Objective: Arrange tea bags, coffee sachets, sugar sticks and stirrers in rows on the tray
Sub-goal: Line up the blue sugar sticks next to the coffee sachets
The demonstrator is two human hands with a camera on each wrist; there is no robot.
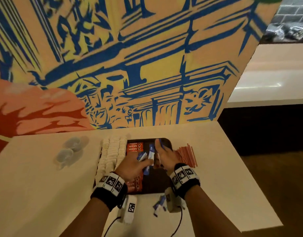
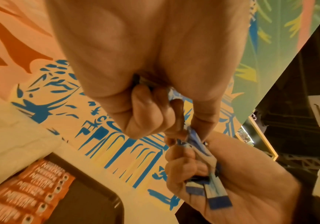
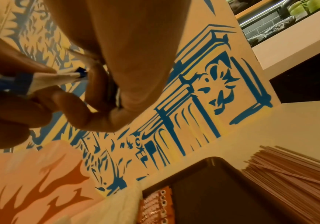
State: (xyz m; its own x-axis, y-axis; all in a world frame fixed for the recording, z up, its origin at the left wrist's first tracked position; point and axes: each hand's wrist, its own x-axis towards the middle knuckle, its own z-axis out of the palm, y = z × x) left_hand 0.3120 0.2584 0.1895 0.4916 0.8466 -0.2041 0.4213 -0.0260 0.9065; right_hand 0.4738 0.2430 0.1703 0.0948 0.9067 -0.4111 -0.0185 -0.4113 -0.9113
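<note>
Pinching sugar sticks | left hand grip curled | right hand grip curled

Bare forearms, black wristbands with white coded marker tiles, trailing cables

far wall: orange mural with blue line drawings. white counter far right. dark floor at right.

The white table carries a dark tray, red stirrers and two cups.
</note>
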